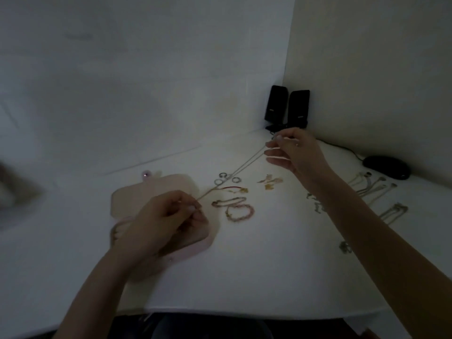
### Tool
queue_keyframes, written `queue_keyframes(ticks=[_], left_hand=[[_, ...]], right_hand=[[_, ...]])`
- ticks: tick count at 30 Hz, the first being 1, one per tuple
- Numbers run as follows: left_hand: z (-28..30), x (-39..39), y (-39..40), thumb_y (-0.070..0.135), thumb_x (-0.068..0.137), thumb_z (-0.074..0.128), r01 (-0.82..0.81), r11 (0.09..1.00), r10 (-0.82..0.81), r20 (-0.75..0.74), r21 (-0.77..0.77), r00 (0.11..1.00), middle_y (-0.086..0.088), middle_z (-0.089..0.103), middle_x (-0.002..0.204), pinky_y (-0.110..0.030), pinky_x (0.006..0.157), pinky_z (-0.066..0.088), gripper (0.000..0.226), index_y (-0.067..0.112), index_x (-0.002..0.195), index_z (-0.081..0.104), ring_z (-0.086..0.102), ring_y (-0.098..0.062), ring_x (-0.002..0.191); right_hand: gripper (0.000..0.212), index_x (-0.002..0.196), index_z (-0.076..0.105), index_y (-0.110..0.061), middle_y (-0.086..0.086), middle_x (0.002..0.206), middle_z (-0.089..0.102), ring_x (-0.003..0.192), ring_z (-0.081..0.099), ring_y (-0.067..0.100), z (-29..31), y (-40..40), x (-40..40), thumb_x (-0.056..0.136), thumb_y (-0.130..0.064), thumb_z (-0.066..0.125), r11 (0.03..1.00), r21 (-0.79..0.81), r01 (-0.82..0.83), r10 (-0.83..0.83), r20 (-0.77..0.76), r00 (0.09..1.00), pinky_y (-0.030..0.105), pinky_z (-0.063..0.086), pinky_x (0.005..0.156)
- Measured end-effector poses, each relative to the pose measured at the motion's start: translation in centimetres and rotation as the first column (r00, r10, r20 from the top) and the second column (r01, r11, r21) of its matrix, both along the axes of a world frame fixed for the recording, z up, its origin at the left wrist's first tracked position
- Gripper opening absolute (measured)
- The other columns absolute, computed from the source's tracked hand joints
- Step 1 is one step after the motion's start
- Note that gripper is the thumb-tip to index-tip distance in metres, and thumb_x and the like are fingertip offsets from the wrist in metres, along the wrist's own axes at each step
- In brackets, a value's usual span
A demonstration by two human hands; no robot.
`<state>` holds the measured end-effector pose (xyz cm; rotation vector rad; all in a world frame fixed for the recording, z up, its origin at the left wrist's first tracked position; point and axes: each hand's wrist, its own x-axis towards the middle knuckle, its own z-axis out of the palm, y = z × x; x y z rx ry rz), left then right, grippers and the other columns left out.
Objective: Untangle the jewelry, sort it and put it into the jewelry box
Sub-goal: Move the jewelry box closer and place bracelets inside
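two black speakers (287,107) in the corner, black mouse (386,167) nearby on white table (256,277)

Rings (226,179) lie right of jewelry box (156,189).

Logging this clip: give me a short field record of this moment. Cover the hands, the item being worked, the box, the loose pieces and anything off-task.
left hand: pinches the near end of the thin chain, above the jewelry box
right hand: pinches the far end, raised
thin chain: stretched taut between both hands
jewelry box: pink, open on the table
loose pieces: pink bead bracelets, rings, gold pieces, pale necklaces at right
off-task: two black speakers, black mouse
lighting: dim, fine detail unclear
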<state>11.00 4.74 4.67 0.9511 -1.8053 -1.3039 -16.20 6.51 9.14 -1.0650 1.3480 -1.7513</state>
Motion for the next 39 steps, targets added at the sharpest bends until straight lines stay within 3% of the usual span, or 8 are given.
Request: queue_keyframes(ticks=[3, 8, 11, 19, 22, 25, 31, 39], left_hand=[[1.2, 1.3, -0.1, -0.004, 0.091, 0.05, -0.06, 0.998, 0.058, -0.057, -0.03, 0.997, -0.006, 0.072, 0.066, -0.018, 0.06, 0.055, 0.014, -0.003, 0.081, 0.061, 0.069, -0.014, 0.064], [1.3, 2.7, 0.0, -0.002, 0.092, 0.049, -0.045, 0.998, 0.046, -0.034, 0.034, 0.998, -0.02, 0.071, 0.079, -0.036, 0.076, 0.057, 0.012, -0.006, 0.086, 0.059, 0.068, -0.03, 0.078], [0.9, 2.9, 0.5, -0.003, 0.093, 0.049, 0.007, 0.994, -0.006, -0.012, 0.107, 1.0, -0.011, 0.071, 0.073, -0.023, 0.063, 0.055, 0.012, -0.006, 0.085, 0.057, 0.067, -0.018, 0.069], [1.8, 5.4, 0.8, 0.01, 0.077, 0.073, 0.114, 0.979, -0.021, 0.465, -0.171, 0.885, 0.014, 0.073, 0.08, -0.006, 0.067, 0.045, 0.016, 0.025, 0.081, 0.074, 0.066, 0.002, 0.076], [2.3, 5.7, 0.5, 0.005, 0.072, 0.077, 0.013, 0.963, 0.097, 0.391, -0.268, 0.915, 0.011, 0.07, 0.088, -0.009, 0.069, 0.047, 0.026, 0.024, 0.086, 0.067, 0.064, 0.004, 0.082], [2.6, 4.5, 1.2, 0.01, 0.072, 0.079, 0.04, 0.996, -0.027, 0.159, -0.075, 0.987, 0.006, 0.072, 0.098, -0.023, 0.076, 0.055, 0.038, 0.02, 0.102, 0.058, 0.068, -0.004, 0.09], [1.0, 4.6, 1.3, 0.009, 0.076, 0.073, -0.206, 0.917, 0.279, 0.178, -0.341, 0.944, 0.012, 0.066, 0.069, -0.008, 0.061, 0.045, 0.019, 0.023, 0.084, 0.063, 0.062, 0.001, 0.063], [-1.9, 5.0, 1.5, 0.013, 0.066, 0.077, -0.041, 0.849, 0.265, 0.356, -0.527, 0.896, 0.022, 0.064, 0.081, -0.01, 0.061, 0.043, 0.021, 0.028, 0.069, 0.063, 0.061, 0.002, 0.072]], right_hand=[[0.011, 0.09, 0.055, -0.009, 0.012, 0.083, 0.064, 0.065, 0.067, 0.013, 0.8, -0.4, 2.1, 0.097, -0.004, 0.047, 0.997, -0.062, -0.044, 0.045, 0.014, 0.999, 0.025, 0.056, 0.062], [0.008, 0.091, 0.056, -0.006, 0.011, 0.078, 0.065, 0.065, 0.068, 0.015, 2.3, -0.3, 4.6, 0.096, -0.004, 0.05, 0.994, -0.062, -0.087, 0.086, -0.019, 0.996, 0.025, 0.056, 0.063], [0.008, 0.091, 0.057, -0.005, 0.01, 0.076, 0.065, 0.066, 0.068, 0.016, 3.0, 0.3, 6.1, 0.095, -0.003, 0.05, 0.987, -0.057, -0.149, 0.146, -0.067, 0.987, 0.026, 0.056, 0.065], [0.009, 0.087, 0.058, -0.003, 0.013, 0.073, 0.066, 0.068, 0.069, 0.023, 3.4, 1.8, 10.8, 0.093, 0.0, 0.053, 0.928, 0.0, -0.372, 0.368, -0.153, 0.917, 0.029, 0.057, 0.064], [0.008, 0.089, 0.059, -0.003, 0.012, 0.074, 0.067, 0.068, 0.069, 0.023, 3.2, 2.2, 12.4, 0.093, 0.0, 0.053, 0.889, 0.024, -0.458, 0.455, -0.169, 0.874, 0.031, 0.059, 0.065], [0.006, 0.092, 0.058, -0.001, 0.015, 0.077, 0.067, 0.071, 0.069, 0.024, 2.7, 2.0, 13.5, 0.093, 0.001, 0.053, 0.866, 0.022, -0.499, 0.489, -0.242, 0.838, 0.036, 0.06, 0.07], [0.008, 0.086, 0.06, -0.012, 0.01, 0.079, 0.072, 0.074, 0.07, 0.022, -0.1, 1.7, 11.4, 0.087, -0.004, 0.063, 0.923, 0.113, -0.368, 0.376, -0.464, 0.802, 0.031, 0.057, 0.066], [0.016, 0.072, 0.063, -0.028, -0.008, 0.074, 0.067, 0.061, 0.056, 0.005, -6.2, 2.5, 10.4, 0.075, -0.018, 0.075, 0.963, 0.246, -0.111, 0.256, -0.702, 0.665, 0.018, 0.042, 0.059]])
